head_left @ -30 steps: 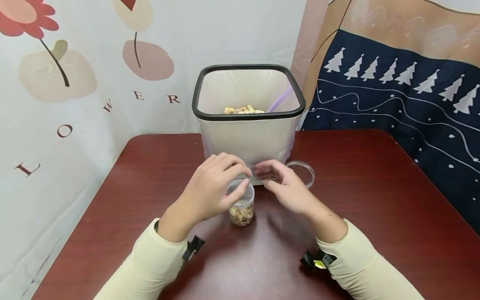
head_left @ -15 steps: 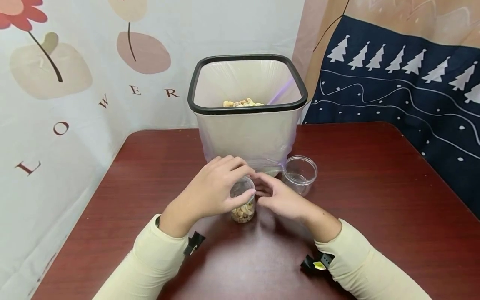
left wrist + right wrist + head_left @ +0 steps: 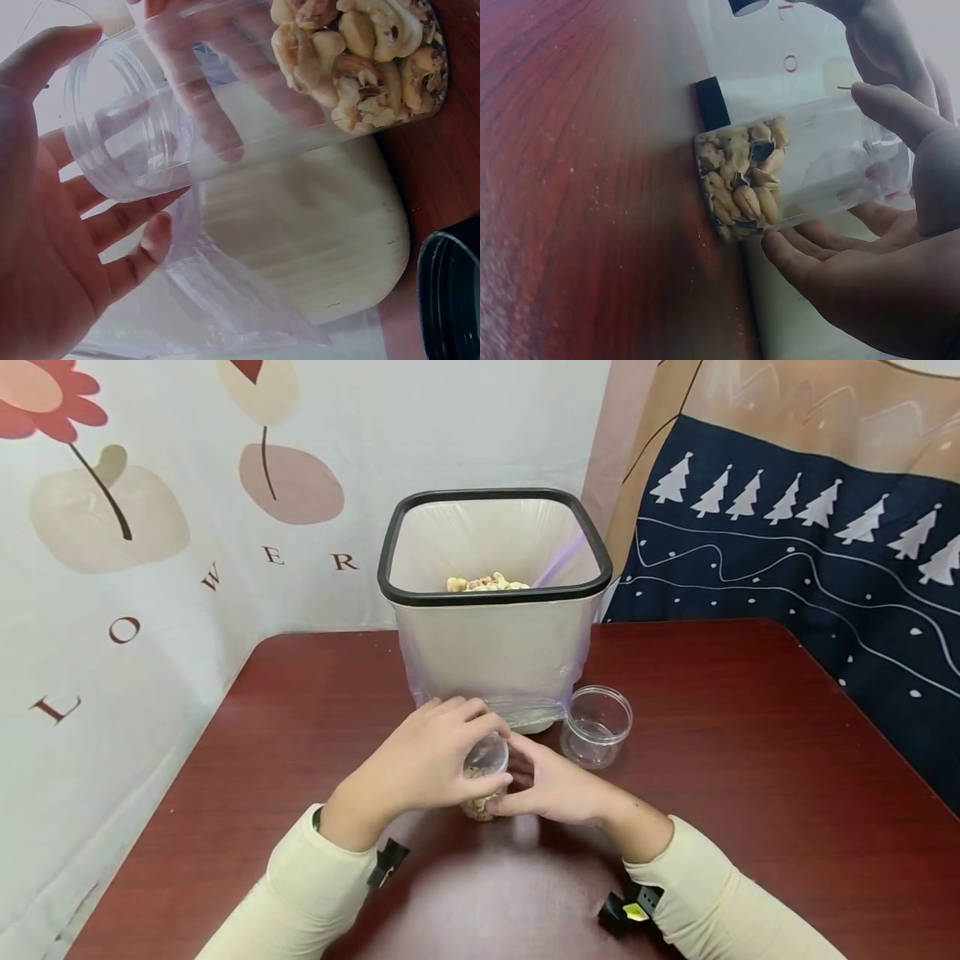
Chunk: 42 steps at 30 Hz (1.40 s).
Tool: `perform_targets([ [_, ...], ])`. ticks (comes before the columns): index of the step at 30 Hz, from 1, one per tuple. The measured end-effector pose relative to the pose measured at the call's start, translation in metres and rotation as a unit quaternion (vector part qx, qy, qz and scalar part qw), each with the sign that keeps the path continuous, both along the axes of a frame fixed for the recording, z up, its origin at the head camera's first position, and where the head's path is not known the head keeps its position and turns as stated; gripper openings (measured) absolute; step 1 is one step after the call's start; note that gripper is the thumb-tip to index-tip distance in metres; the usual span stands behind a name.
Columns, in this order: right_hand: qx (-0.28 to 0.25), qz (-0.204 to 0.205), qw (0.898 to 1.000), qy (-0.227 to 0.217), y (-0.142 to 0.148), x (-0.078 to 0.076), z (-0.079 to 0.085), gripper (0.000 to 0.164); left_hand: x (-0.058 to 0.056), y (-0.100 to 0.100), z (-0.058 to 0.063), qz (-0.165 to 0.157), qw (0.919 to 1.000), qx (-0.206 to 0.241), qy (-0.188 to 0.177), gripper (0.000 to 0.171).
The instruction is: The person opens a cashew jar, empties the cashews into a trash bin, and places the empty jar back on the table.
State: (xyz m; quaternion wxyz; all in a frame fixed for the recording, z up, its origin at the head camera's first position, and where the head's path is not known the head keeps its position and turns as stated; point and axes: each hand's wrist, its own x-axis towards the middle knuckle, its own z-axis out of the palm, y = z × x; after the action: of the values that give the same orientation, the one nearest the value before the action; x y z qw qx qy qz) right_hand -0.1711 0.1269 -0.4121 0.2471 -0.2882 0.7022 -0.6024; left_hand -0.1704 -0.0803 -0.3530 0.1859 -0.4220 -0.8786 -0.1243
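A clear jar (image 3: pixel 483 777) stands upright on the table, its lower part filled with shelled nuts (image 3: pixel 739 180). My left hand (image 3: pixel 431 756) holds the jar around its clear top, thumb on the near side and fingers behind. Close by on the right, my right hand (image 3: pixel 558 777) grips the jar's side. Its thumb (image 3: pixel 900 112) lies along the near side, while its fingers (image 3: pixel 217 112) show through the clear wall from behind. The farthest fingertips in the right wrist view reach down near the level of the nuts.
Behind the hands stands a tall bin (image 3: pixel 495 647) with a black rim and a thin plastic liner; pale nuts (image 3: pixel 487 582) show inside. An open, clear jar (image 3: pixel 596 727) sits right of my right hand. The brown table (image 3: pixel 735 760) meets printed wall cloths.
My right hand has moved left and slightly toward me, from beside the nut jar onto its side, uncovering the open jar. My left hand stays around the nut jar's top.
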Motion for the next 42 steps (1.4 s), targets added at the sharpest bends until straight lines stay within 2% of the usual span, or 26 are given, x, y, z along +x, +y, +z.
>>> perform_targets([
  [7, 0.01, -0.016, 0.999, 0.032, 0.0, 0.003, -0.002, 0.084, 0.002, 0.002, 0.002, -0.001, 0.9999, -0.01, -0.01, 0.043],
  [14, 0.023, -0.034, 0.997, 0.071, 0.0, 0.004, -0.002, 0.082, 0.001, 0.005, 0.003, -0.01, 0.9997, -0.012, 0.019, 0.039],
  [20, -0.006, -0.036, 0.997, 0.063, 0.001, 0.004, 0.0, 0.086, 0.002, 0.005, 0.005, -0.035, 0.9982, 0.02, 0.044, 0.035],
  [24, -0.016, -0.022, 0.998, 0.059, 0.002, 0.006, 0.002, 0.078, 0.003, 0.005, 0.007, -0.053, 0.9954, 0.05, 0.062, 0.032],
  [30, -0.049, 0.019, 0.996, 0.075, 0.002, 0.009, 0.005, 0.064, 0.006, 0.004, 0.012, -0.072, 0.9912, 0.072, 0.085, 0.026],
  [36, -0.078, 0.029, 0.994, 0.072, 0.002, 0.009, 0.005, 0.069, 0.008, 0.004, 0.015, -0.078, 0.9878, 0.086, 0.104, 0.028],
  [42, -0.148, 0.091, 0.984, 0.045, 0.003, 0.008, 0.003, 0.064, 0.01, 0.004, 0.018, -0.09, 0.9863, 0.091, 0.104, 0.031],
])
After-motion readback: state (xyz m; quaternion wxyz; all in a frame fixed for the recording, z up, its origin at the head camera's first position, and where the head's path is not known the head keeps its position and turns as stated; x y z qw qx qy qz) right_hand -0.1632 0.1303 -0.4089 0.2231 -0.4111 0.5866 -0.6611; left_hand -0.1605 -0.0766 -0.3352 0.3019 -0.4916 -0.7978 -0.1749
